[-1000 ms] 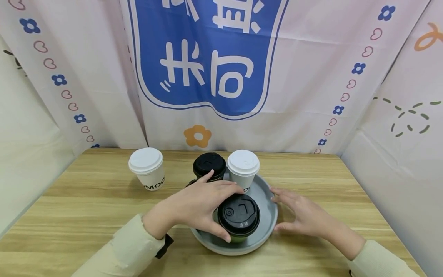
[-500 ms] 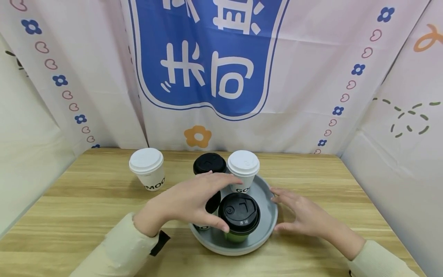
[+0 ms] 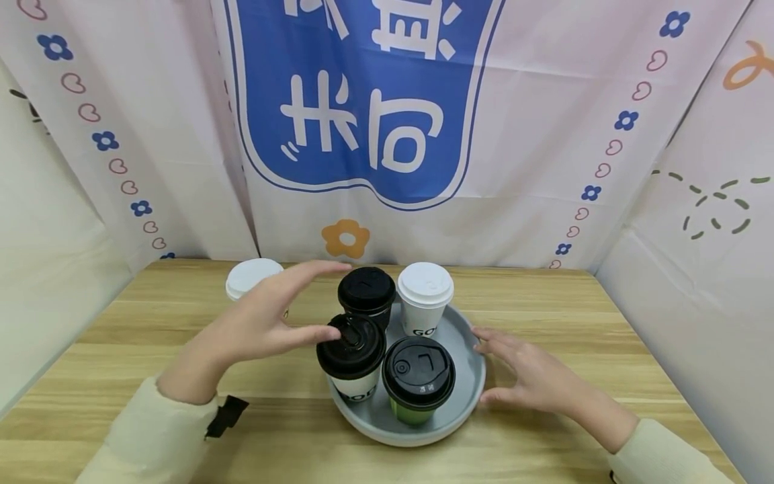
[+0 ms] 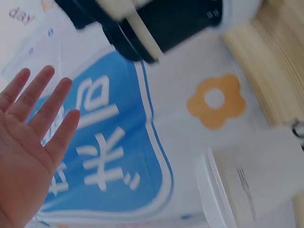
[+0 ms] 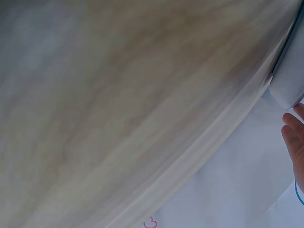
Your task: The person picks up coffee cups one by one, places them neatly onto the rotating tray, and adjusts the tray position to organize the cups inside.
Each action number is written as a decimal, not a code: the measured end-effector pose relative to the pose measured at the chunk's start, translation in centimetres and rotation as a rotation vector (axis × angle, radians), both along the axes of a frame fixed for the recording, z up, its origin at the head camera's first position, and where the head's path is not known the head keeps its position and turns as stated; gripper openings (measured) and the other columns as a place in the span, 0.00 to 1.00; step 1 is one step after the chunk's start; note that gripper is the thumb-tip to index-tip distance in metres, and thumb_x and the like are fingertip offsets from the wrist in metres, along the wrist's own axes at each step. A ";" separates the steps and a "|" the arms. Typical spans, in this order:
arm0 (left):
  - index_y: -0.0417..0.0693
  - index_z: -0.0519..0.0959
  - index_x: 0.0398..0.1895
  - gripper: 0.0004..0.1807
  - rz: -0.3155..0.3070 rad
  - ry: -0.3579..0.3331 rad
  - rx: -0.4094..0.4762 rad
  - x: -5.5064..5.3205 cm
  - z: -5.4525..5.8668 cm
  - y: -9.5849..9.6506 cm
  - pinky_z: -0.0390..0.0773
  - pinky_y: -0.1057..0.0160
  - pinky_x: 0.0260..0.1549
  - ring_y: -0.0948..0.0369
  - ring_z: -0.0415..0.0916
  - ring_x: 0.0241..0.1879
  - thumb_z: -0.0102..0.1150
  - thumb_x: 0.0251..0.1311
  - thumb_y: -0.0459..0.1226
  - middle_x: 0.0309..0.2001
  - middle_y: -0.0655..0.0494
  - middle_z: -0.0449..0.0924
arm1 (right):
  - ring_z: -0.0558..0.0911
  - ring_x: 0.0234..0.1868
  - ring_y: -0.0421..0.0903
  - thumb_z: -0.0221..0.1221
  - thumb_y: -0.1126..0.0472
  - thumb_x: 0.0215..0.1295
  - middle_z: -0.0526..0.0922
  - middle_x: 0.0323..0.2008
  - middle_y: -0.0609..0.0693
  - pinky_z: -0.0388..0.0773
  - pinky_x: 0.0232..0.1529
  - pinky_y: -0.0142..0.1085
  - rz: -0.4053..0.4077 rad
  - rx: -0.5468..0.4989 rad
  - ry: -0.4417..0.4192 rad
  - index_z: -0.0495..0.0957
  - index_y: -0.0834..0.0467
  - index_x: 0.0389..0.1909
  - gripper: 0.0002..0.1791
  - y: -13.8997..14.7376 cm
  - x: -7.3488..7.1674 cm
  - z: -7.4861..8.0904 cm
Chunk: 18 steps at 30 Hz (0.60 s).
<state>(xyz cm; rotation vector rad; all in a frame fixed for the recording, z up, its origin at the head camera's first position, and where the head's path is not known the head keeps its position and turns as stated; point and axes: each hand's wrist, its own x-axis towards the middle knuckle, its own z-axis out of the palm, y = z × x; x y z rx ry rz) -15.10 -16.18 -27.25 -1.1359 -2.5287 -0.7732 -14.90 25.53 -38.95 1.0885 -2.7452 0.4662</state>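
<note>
My left hand (image 3: 266, 323), fingers extended and thumb apart, is left of the plate and holds nothing; its palm also shows in the left wrist view (image 4: 28, 137). Its thumb overlaps the black lid of a white paper cup (image 3: 357, 386); contact cannot be told. Beside that cup on the round grey plate (image 3: 462, 376) stand a green cup with a black lid (image 3: 419, 376), a black cup (image 3: 367, 289) and a white-lidded cup (image 3: 425, 296). At the plate's right rim rests my right hand (image 3: 526, 370), fingers loosely spread; the right wrist view catches only part of it.
Another white-lidded paper cup (image 3: 250, 277) stands on the wooden table (image 3: 544, 302) at the back left, partly hidden behind my left hand. A printed cloth (image 3: 526, 168) hangs along the table's back edge, with pale walls at both sides.
My left hand has drawn away from around the green cup, leftward and back, uncovering the white cup with the black lid. The right hand stays at the plate's rim.
</note>
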 end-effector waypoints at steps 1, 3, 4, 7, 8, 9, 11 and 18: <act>0.55 0.66 0.72 0.43 0.017 0.009 0.015 -0.1 0.0 -0.5 0.70 0.51 0.67 0.57 0.68 0.69 0.75 0.52 0.47 0.69 0.59 0.71 | 0.76 0.66 0.56 0.64 0.28 0.51 0.71 0.69 0.57 0.76 0.62 0.52 0.000 0.000 -0.002 0.80 0.58 0.55 0.42 0.0 0.0 0.0; 0.54 0.66 0.72 0.43 0.051 0.024 0.048 -0.4 -0.1 -1.5 0.70 0.49 0.66 0.56 0.69 0.69 0.75 0.52 0.43 0.69 0.58 0.72 | 0.76 0.66 0.57 0.64 0.28 0.51 0.71 0.69 0.58 0.76 0.62 0.52 0.001 0.000 -0.005 0.79 0.58 0.55 0.42 0.0 0.0 0.0; 0.54 0.66 0.72 0.43 0.073 0.028 0.064 -0.5 -0.2 -1.9 0.71 0.47 0.65 0.55 0.69 0.69 0.76 0.51 0.41 0.68 0.58 0.72 | 0.76 0.66 0.57 0.64 0.28 0.51 0.71 0.70 0.58 0.75 0.62 0.52 0.001 0.000 -0.005 0.79 0.58 0.56 0.42 0.0 0.0 0.0; 0.56 0.67 0.71 0.42 0.147 0.012 0.112 -1.0 -0.6 -3.4 0.71 0.41 0.63 0.52 0.69 0.68 0.75 0.52 0.39 0.68 0.57 0.73 | 0.76 0.66 0.57 0.64 0.28 0.51 0.71 0.70 0.58 0.75 0.62 0.52 0.002 0.001 -0.003 0.79 0.58 0.56 0.43 0.1 0.0 0.0; 0.57 0.67 0.71 0.41 0.174 0.003 0.127 -1.1 -0.7 -3.8 0.70 0.40 0.62 0.51 0.69 0.68 0.75 0.52 0.39 0.68 0.57 0.73 | 0.76 0.66 0.57 0.64 0.28 0.51 0.71 0.70 0.58 0.75 0.62 0.52 0.002 0.001 -0.003 0.79 0.58 0.56 0.43 0.1 0.0 0.0; 0.58 0.68 0.71 0.41 0.202 -0.005 0.140 -1.3 -0.8 -4.3 0.70 0.39 0.61 0.51 0.68 0.68 0.75 0.53 0.39 0.68 0.56 0.73 | 0.76 0.66 0.57 0.64 0.28 0.51 0.71 0.70 0.58 0.75 0.62 0.52 0.001 0.001 -0.003 0.79 0.58 0.56 0.43 0.1 0.0 0.0; 0.60 0.68 0.71 0.40 0.261 -0.036 0.165 -1.6 -1.1 -5.3 0.71 0.39 0.58 0.51 0.69 0.66 0.74 0.54 0.39 0.68 0.56 0.72 | 0.76 0.66 0.57 0.64 0.28 0.51 0.71 0.70 0.58 0.76 0.62 0.52 0.001 0.001 -0.005 0.79 0.58 0.56 0.42 0.1 0.0 -0.1; 0.59 0.65 0.73 0.42 0.402 -0.139 0.203 -3.3 -2.7 -8.6 0.67 0.39 0.61 0.45 0.63 0.70 0.73 0.55 0.42 0.72 0.49 0.67 | 0.76 0.66 0.56 0.64 0.28 0.50 0.71 0.70 0.57 0.75 0.62 0.52 0.004 -0.008 -0.004 0.79 0.57 0.56 0.42 0.1 -0.1 -0.1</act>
